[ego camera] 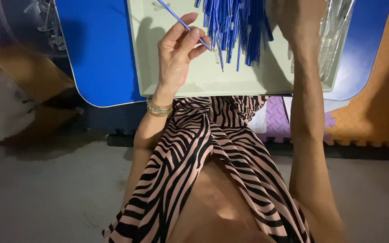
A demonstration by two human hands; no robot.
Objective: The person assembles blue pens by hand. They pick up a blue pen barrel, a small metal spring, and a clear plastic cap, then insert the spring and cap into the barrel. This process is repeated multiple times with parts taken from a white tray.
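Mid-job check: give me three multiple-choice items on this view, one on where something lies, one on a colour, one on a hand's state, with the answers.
1. Where does the pile of blue sticks lie?
A. in the pale tray
B. on the grey floor
C. in the cardboard box

2. What colour is the table top under the tray?
A. red
B. blue
C. white

3. What is the left hand doing?
A. lying flat and empty
B. pinching one blue stick
C. gripping the tray's rim

Answers: 1 A, the sticks rest inside the tray's raised rim. 2 B, blue shows on both sides of the tray. 3 B, the fingers close on a single thin stick.
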